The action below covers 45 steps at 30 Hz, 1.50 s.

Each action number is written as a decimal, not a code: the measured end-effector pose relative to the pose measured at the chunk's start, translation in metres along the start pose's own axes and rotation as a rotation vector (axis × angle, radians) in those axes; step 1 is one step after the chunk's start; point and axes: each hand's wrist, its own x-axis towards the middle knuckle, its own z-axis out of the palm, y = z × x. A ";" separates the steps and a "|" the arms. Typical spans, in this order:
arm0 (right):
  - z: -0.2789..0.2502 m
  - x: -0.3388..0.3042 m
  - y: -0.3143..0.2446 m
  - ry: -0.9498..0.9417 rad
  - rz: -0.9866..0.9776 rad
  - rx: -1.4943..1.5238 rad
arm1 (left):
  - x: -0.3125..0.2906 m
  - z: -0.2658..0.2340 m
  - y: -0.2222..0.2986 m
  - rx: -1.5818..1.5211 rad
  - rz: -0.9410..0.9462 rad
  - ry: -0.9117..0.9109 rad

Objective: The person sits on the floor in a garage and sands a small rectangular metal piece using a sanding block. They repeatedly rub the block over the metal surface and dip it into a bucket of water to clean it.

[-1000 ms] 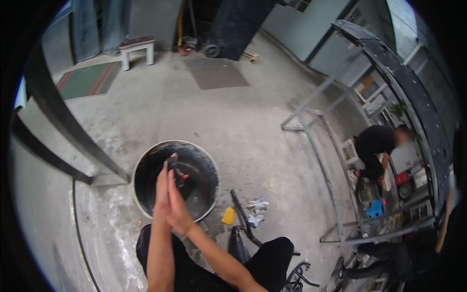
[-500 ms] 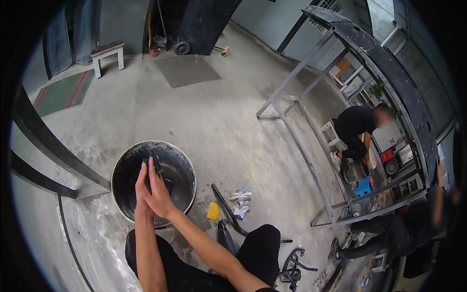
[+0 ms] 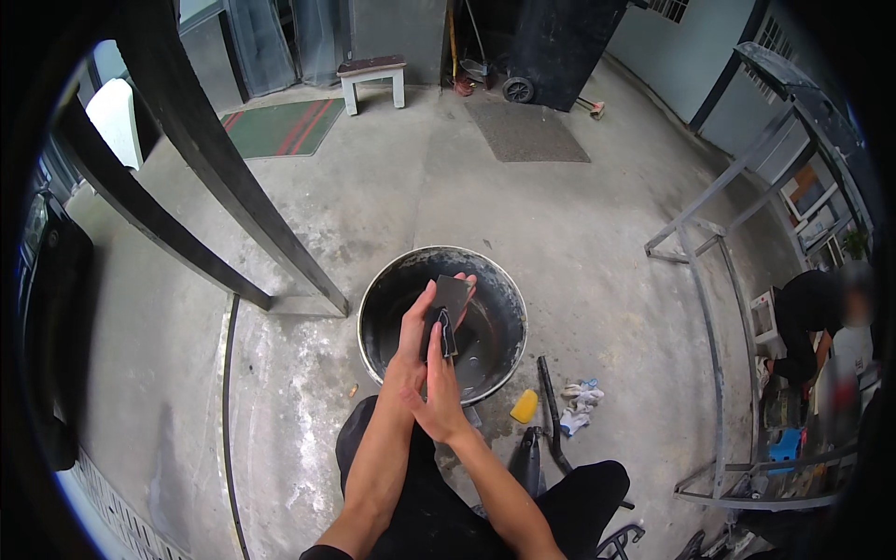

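Observation:
Over a round dark tub (image 3: 515, 289) with some liquid in its bottom, my two hands work on a dark grey folded sheet (image 3: 454, 293) that looks like sandpaper. My left hand (image 3: 413, 329) lies behind and under it, the thumb along its left side and fingertips showing past the upper right edge. Against the sheet's lower part press the fingers of my right hand (image 3: 442, 381), beside a loose dark fold. Part of the sheet is hidden by my fingers.
Right of the tub lie a yellow sponge (image 3: 525, 406), a curved black bar (image 3: 551, 411) and white-and-blue gloves (image 3: 581, 407). Metal posts (image 3: 229, 210) stand at left, a metal frame (image 3: 705, 308) at right. Beyond the frame a person (image 3: 807, 322) crouches.
My view has turned left, so the tub and my hands sit further right in the picture. My palms, pressed together before, have shifted and show more of the dark sheet.

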 end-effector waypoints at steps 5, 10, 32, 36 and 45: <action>-0.029 0.055 -0.017 0.041 0.243 0.144 | 0.002 -0.010 -0.014 0.002 -0.029 -0.031; -0.023 0.011 0.017 0.032 -0.042 -0.118 | 0.011 0.007 -0.008 0.113 -0.063 0.093; -0.047 0.038 0.020 0.001 0.104 -0.129 | 0.001 -0.001 -0.019 0.094 -0.044 -0.010; -0.024 0.001 -0.003 -0.015 -0.094 -0.140 | -0.001 0.012 -0.007 0.065 -0.047 0.009; -0.025 0.003 0.001 0.003 -0.117 -0.100 | 0.000 0.013 -0.014 -0.039 -0.089 -0.023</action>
